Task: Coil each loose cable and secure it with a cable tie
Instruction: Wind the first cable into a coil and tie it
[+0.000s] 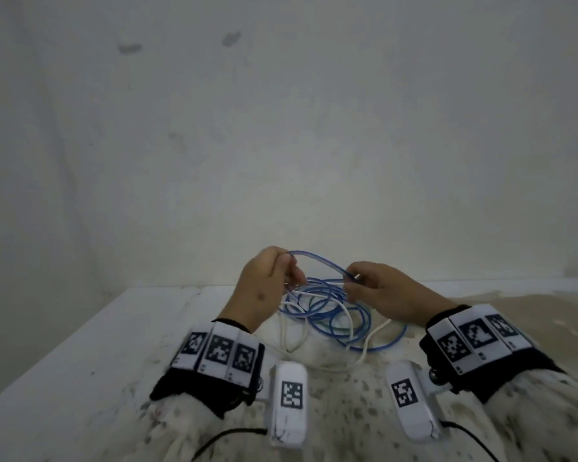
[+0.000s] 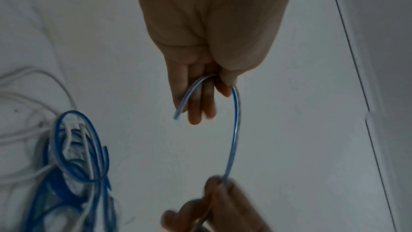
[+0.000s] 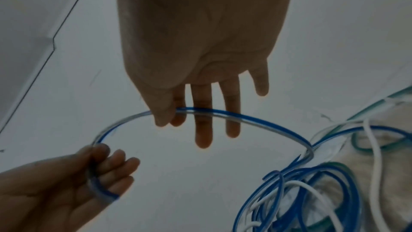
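A blue cable (image 1: pixel 317 261) arcs between my two hands above the table. My left hand (image 1: pixel 267 281) pinches it near its free end (image 2: pixel 178 114) between thumb and fingers. My right hand (image 1: pixel 374 288) pinches the same strand (image 3: pixel 223 115) between thumb and index finger, its other fingers straight. The remaining blue cable lies in a loose tangle (image 1: pixel 331 311) below the hands, mixed with a white cable (image 1: pixel 347 328). The tangle also shows low in the left wrist view (image 2: pixel 78 156) and the right wrist view (image 3: pixel 301 183). I see no cable tie.
The tangle rests on a spotted cloth (image 1: pixel 347 395) over a white table (image 1: pixel 80 345). A pale wall (image 1: pixel 281 128) rises behind the table's far edge. Bare tabletop lies to the left. Wrist cameras with black leads sit at the near edge.
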